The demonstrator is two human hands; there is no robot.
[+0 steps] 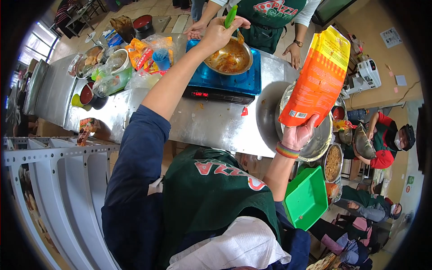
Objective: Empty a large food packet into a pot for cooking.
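Note:
My left hand [219,32] grips the green handle [231,17] of a kitchen utensil above a metal pan [233,71]. The utensil's lower end, at the pan's far rim, is coated in orange sauce. More orange-brown sauce lies in the pan, which sits on an induction cooker with a blue top [222,84] and a lit red display. At the right, my right hand [298,135] holds the lower end of a large orange and yellow packet [315,77], tilted with its yellow end away from me. The packet bears writing and covers part of a big metal bowl [319,143].
On the steel table [216,125], packets, bowls and a blue cup [161,60] crowd the left. A co-worker's hands [293,54] are beyond the cooker. A green plastic bin [307,199] and a bowl of brown crumbly food [333,163] stand at the right.

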